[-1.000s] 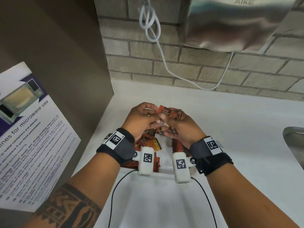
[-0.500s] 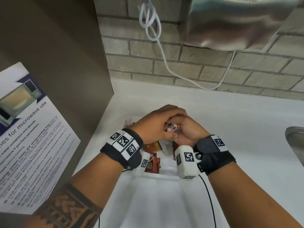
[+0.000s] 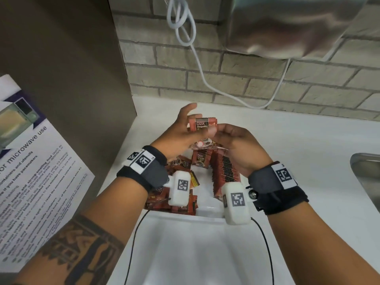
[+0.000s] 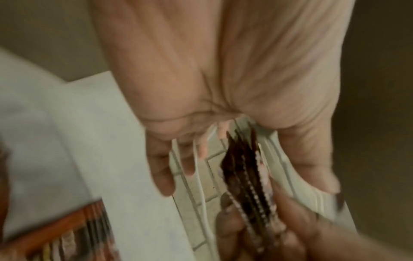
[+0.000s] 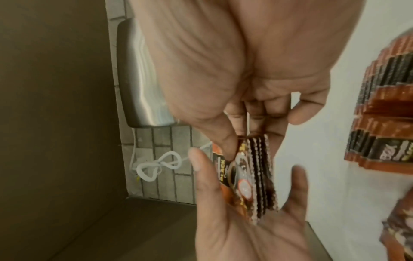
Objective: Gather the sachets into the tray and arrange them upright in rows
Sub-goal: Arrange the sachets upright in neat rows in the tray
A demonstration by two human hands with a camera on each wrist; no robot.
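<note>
Head view shows both hands raised together over the tray [image 3: 207,210]: the right hand [image 3: 236,147] pinches a small stack of sachets [image 3: 202,124] between thumb and fingers, while the left hand [image 3: 181,130] lies flat-fingered against its far face. An upright row [image 3: 225,171] already fills the tray's right side, and a loose heap [image 3: 181,194] lies on its left. To do this well, square the stack's crimped edges against the left palm, then lower it edge-down against the row's end.

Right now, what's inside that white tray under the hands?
In the tray: a neat upright row of sachets on the right and a loose heap of sachets on the left. Wrists and cameras cover the rest.
</note>
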